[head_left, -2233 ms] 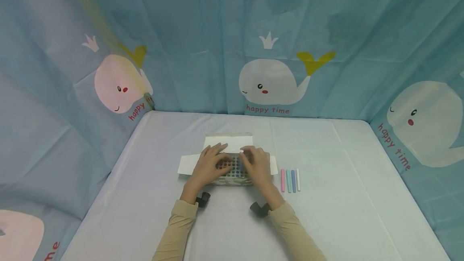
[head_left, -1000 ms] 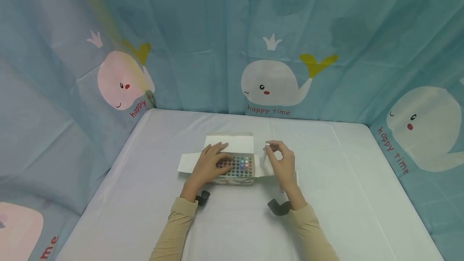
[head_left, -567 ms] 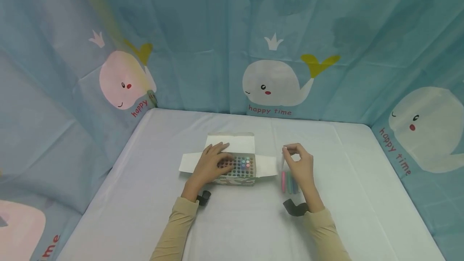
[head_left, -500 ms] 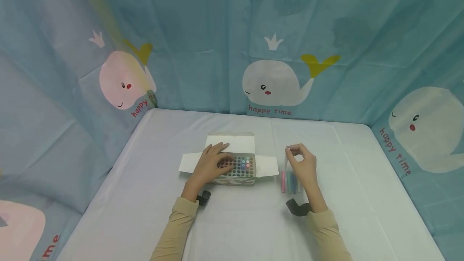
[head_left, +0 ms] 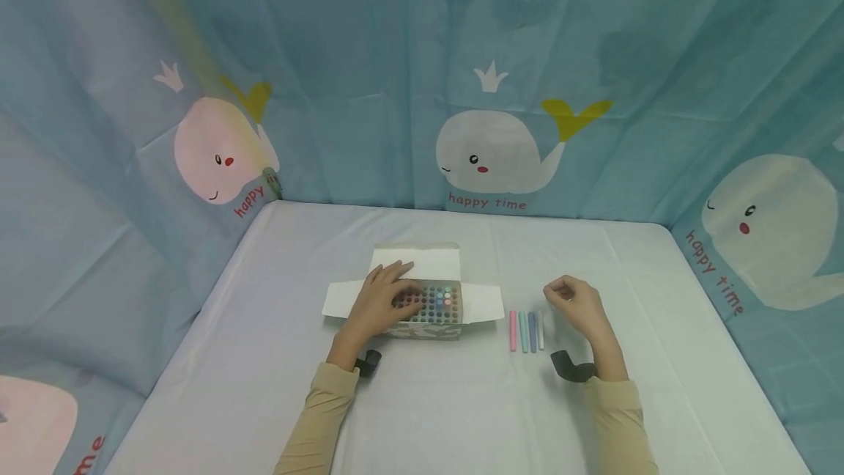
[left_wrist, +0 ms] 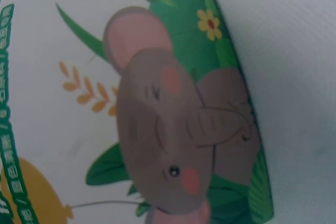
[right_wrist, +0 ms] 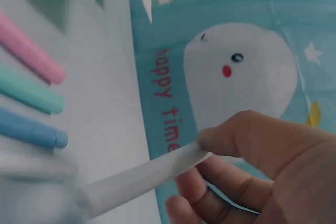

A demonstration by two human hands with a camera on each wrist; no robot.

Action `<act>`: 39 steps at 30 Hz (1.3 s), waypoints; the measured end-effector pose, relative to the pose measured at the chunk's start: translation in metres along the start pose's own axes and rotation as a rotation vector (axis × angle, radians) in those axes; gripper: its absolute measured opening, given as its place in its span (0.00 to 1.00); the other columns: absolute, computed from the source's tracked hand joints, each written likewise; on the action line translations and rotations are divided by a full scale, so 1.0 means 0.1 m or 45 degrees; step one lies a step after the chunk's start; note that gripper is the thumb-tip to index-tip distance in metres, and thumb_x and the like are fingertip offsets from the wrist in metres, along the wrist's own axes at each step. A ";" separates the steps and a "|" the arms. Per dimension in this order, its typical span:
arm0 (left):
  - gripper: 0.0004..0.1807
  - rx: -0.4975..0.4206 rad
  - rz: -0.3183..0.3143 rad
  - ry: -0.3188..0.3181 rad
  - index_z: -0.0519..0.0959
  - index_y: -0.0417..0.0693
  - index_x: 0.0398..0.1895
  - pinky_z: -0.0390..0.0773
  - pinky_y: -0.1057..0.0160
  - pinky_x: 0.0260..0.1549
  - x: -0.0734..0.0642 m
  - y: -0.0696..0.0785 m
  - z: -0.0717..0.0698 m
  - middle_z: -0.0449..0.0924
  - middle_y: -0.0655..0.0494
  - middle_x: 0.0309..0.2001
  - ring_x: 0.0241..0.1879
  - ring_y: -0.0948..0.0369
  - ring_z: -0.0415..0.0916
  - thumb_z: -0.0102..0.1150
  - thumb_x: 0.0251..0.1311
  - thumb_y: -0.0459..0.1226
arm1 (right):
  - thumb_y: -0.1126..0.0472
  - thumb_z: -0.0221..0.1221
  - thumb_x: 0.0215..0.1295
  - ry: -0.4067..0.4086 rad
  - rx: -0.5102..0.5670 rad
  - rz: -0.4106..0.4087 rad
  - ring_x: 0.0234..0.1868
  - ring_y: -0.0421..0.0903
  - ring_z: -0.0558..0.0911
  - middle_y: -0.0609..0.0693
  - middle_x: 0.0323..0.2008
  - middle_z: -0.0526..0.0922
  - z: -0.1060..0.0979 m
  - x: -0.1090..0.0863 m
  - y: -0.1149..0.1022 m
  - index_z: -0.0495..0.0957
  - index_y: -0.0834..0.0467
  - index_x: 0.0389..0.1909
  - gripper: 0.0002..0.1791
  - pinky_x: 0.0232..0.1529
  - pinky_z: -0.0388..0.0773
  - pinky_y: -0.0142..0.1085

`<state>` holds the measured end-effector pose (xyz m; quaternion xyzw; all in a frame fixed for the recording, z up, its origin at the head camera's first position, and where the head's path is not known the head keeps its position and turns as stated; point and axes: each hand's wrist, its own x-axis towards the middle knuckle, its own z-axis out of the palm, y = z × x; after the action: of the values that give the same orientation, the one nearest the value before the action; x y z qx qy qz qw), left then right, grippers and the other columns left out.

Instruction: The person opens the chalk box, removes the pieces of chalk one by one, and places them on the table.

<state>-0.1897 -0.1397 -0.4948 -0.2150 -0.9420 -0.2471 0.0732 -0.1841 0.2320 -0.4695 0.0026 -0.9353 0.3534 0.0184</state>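
A cardboard box (head_left: 428,330) stands on the table with its flaps folded out, chalk ends showing in rows of holes inside. My left hand (head_left: 377,306) rests over its left part, fingers spread toward the back flap, covering some holes. Printed with an elephant, the box's side (left_wrist: 163,124) fills most of the left wrist view. To the right of the box, my right hand (head_left: 580,306) pinches a white chalk stick (right_wrist: 147,174) between thumb and fingers. Beside that hand lie a pink chalk (head_left: 513,331), a green chalk (head_left: 524,332), a blue chalk (head_left: 532,332) and a white chalk (head_left: 541,330), roughly parallel.
White cloth covers the table (head_left: 428,416). The box's right flap (head_left: 482,303) reaches toward the chalk row. A blue whale-printed curtain (head_left: 356,138) hangs behind the table and along both sides.
My right hand has gone from over the box to the right, past the chalk row, carrying the white chalk out, and has come lower. My left hand has stayed on the box.
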 end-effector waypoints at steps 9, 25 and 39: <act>0.13 0.006 -0.006 -0.003 0.80 0.66 0.42 0.42 0.53 0.73 0.00 0.00 0.00 0.63 0.57 0.67 0.70 0.55 0.52 0.60 0.55 0.55 | 0.55 0.56 0.63 -0.163 -0.070 0.084 0.39 0.54 0.78 0.59 0.36 0.81 0.01 0.01 0.19 0.79 0.65 0.36 0.15 0.39 0.80 0.48; 0.13 -0.002 0.005 0.002 0.80 0.66 0.42 0.42 0.53 0.73 0.01 -0.03 0.02 0.62 0.57 0.67 0.70 0.55 0.52 0.60 0.55 0.55 | 0.56 0.57 0.63 -0.259 -0.068 0.103 0.38 0.53 0.79 0.58 0.35 0.82 0.09 0.03 0.30 0.78 0.65 0.37 0.14 0.40 0.81 0.48; 0.13 -0.006 0.004 -0.001 0.80 0.66 0.42 0.42 0.52 0.73 0.01 -0.01 0.01 0.62 0.57 0.67 0.70 0.54 0.52 0.60 0.55 0.54 | 0.57 0.57 0.62 -0.278 -0.109 0.123 0.37 0.53 0.78 0.58 0.33 0.81 0.11 0.02 0.30 0.79 0.65 0.36 0.13 0.39 0.79 0.49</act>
<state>-0.1909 -0.1401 -0.4958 -0.2169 -0.9410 -0.2493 0.0729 -0.1871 0.2474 -0.4975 -0.0047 -0.9450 0.3113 -0.1005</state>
